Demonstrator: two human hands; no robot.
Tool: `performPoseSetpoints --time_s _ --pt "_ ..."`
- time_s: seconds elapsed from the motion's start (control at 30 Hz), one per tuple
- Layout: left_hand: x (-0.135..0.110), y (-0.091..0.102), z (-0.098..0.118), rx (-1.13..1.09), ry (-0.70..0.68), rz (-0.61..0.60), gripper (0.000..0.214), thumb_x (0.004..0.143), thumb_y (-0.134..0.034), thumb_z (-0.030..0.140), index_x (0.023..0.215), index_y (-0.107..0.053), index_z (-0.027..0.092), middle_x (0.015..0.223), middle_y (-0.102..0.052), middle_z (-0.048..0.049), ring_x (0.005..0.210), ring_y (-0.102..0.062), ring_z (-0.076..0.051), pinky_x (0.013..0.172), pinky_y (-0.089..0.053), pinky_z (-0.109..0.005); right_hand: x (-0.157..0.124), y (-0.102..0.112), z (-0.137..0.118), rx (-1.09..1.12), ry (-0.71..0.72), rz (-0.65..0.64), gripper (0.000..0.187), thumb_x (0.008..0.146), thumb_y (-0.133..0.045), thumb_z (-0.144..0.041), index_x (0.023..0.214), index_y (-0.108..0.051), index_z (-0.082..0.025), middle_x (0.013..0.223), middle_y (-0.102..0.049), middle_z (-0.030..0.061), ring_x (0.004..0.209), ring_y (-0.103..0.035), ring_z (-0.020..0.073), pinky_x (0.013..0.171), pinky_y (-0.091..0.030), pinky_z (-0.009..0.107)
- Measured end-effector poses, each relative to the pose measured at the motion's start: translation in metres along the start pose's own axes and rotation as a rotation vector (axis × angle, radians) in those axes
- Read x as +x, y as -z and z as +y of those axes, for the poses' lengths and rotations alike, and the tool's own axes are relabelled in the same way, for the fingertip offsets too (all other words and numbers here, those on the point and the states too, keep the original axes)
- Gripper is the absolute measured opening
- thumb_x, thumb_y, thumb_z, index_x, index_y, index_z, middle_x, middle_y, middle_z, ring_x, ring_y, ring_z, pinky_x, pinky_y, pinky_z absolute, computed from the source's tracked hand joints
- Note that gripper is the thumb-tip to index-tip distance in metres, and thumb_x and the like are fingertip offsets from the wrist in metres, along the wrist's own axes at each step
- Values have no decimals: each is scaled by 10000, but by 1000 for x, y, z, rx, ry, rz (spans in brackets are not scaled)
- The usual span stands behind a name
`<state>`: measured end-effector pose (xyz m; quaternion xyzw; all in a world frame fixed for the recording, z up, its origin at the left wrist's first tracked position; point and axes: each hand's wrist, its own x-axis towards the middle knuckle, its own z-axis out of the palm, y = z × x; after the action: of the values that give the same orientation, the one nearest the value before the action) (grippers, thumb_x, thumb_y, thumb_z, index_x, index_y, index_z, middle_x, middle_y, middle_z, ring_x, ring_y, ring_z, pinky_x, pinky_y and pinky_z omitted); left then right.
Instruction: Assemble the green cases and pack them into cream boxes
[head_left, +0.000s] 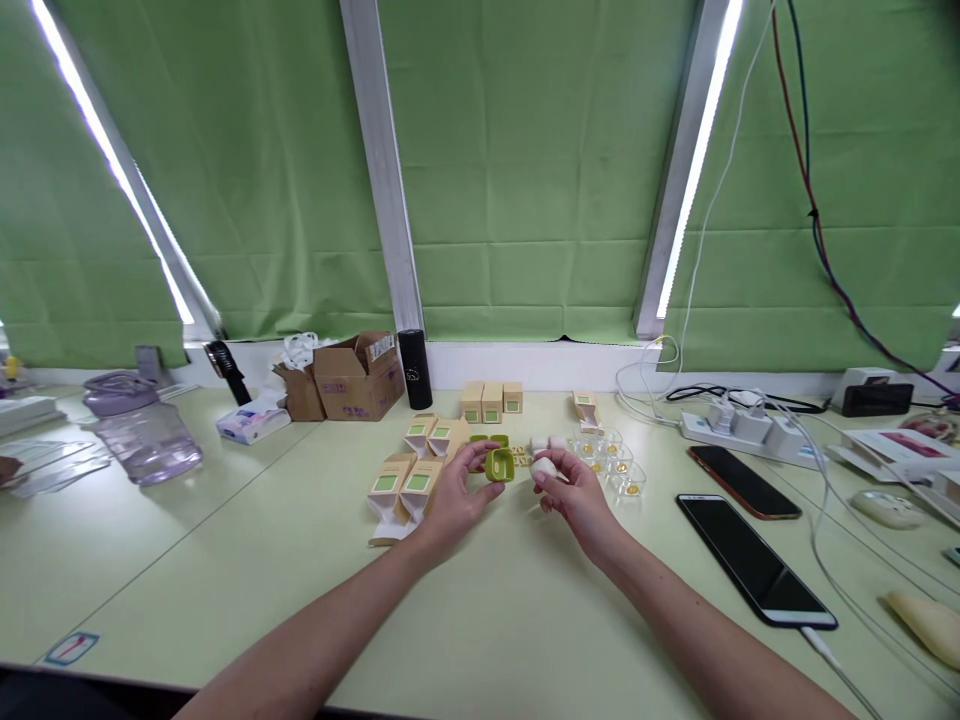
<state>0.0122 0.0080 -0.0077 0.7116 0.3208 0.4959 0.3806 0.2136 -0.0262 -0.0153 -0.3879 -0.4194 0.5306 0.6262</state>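
Observation:
My left hand [459,498] is closed on a small green square cup [499,465], its open side turned toward me. Between the fingers of my right hand [581,500] is a small white block [544,467] with rounded edges, a little to the right of the cup and apart from it. More white blocks [556,442] lie just behind. Several clear plastic cups [619,466] with yellow spots inside stand right of my right hand. Left of my left hand are several open cardboard boxes [386,484] with green squares. Small yellowish pieces [519,455] lie between the hands.
Three closed small boxes [492,402] stand behind, with one open box [587,410] to their right. A black cylinder [415,370] and a brown carton [360,378] are at the back left. Phones [754,560], a power strip [750,435] and cables occupy the right side.

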Motion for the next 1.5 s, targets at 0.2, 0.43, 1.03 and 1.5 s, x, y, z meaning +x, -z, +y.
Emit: performPoseSetpoints --time_s 0.2,0.43,1.03,1.5 --pt "-1 -2 -2 122 19 66 463 784 -780 180 1224 -649 233 1292 -672 -102 1191 -644 -270 1048 -495 -450 2 1 -4 79 -83 7 449 559 -935 -345 943 -762 -189 996 -733 77 695 -611 144 526 -474 249" --pt "-1 -3 -1 215 26 81 459 778 -784 182 1218 -671 251 1258 -651 -71 1129 -636 -236 1041 -505 -424 -3 -5 -8 157 -22 -73 528 585 -954 -365 1043 -766 -179 970 -759 87 742 -657 175 554 -503 264" --pt "-6 -5 13 298 18 7 489 759 -819 133 1199 -744 334 1227 -557 -48 1185 -578 -235 1121 -466 -448 -1 -8 1 -197 129 -84 534 639 -876 -620 873 -777 -150 704 -686 43 598 -564 146 454 -457 247" --pt "-5 -7 11 279 -58 -21 490 726 -881 164 1178 -762 312 1173 -627 -64 1207 -535 -258 1098 -475 -454 -1 -8 4 -267 130 -95 513 680 -833 -632 828 -733 -151 594 -597 -7 509 -511 125 473 -441 261"
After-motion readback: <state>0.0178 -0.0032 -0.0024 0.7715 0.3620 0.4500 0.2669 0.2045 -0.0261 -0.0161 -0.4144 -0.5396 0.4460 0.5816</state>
